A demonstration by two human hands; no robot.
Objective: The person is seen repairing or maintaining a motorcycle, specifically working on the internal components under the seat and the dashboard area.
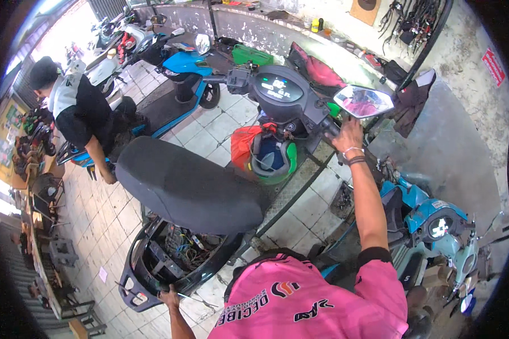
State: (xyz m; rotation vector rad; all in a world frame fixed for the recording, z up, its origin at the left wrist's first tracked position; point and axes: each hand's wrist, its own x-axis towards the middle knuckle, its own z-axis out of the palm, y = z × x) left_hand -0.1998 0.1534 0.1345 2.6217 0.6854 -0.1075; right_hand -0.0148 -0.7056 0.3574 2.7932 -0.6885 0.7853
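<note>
**Two hands on the scooter, one at each end!**

On the left, it's the left hand (168, 296), low at the tail of the dark scooter (215, 209), touching the outer edge of its rear body (152, 277). Whether those fingers close on it or simply rest there, I cannot tell from this angle. A thin rod (195, 300) runs just beside the hand, and whether it is held is unclear too.

Right above that hand lies the open rear compartment (181, 248), a tangle of wires (202, 252) on show, with the long black seat (189, 183) standing clear of the opening on its far side. Over to the middle, an orange cloth (244, 146) and a green helmet (291, 161) sit between the seat and the front end, and the lit dash (278, 89) glows beyond them.

And out on the right, the right hand (348, 137), arm stretched long, curls closed around the end of the handlebar (329, 125), just below the mirror (363, 101). So the scooter lies directly between the two hands, tail at the left, bars at the right!
</note>
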